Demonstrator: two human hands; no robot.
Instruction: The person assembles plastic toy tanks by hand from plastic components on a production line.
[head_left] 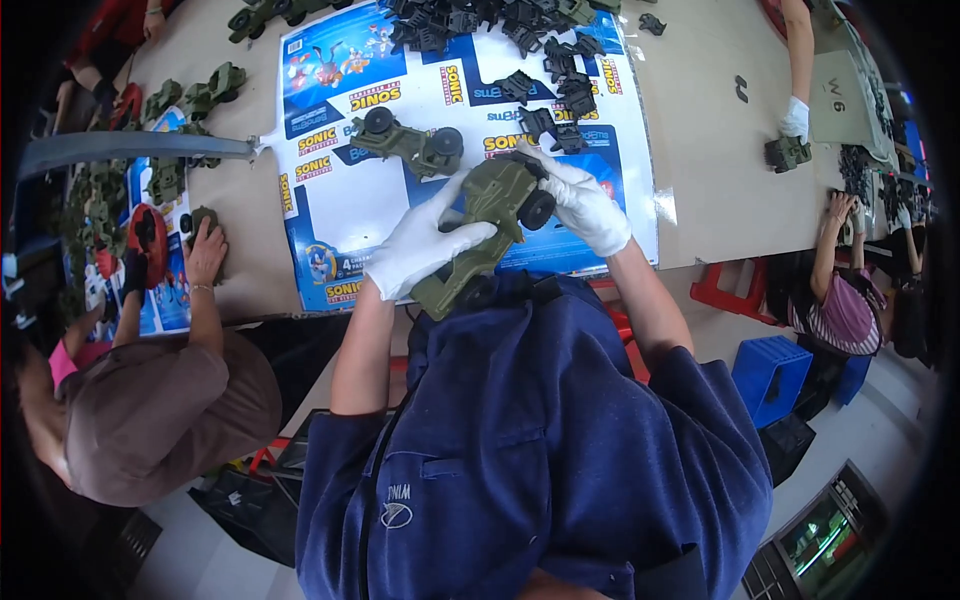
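An olive-green toy truck (497, 188) with black wheels is tilted between my two white-gloved hands. My left hand (425, 245) is closed around its near part, the thumb lying across the body. At its far right end, beside a black wheel, my right hand (588, 208) has its fingers closed on the truck. Those fingertips are partly hidden, and dark plastic shows next to them. Just beyond my left hand, a second green toy truck (405, 143) lies on a printed sheet (345, 205). Small black plastic parts (548, 128) lie close beyond my right hand.
A heap of black parts (470, 25) covers the sheet's far side. A grey metal bar (200, 146) stretches in from the left. Co-workers sit left and right; one gloved hand (795, 120) holds a green piece. A blue crate (770, 380) stands on the floor at right.
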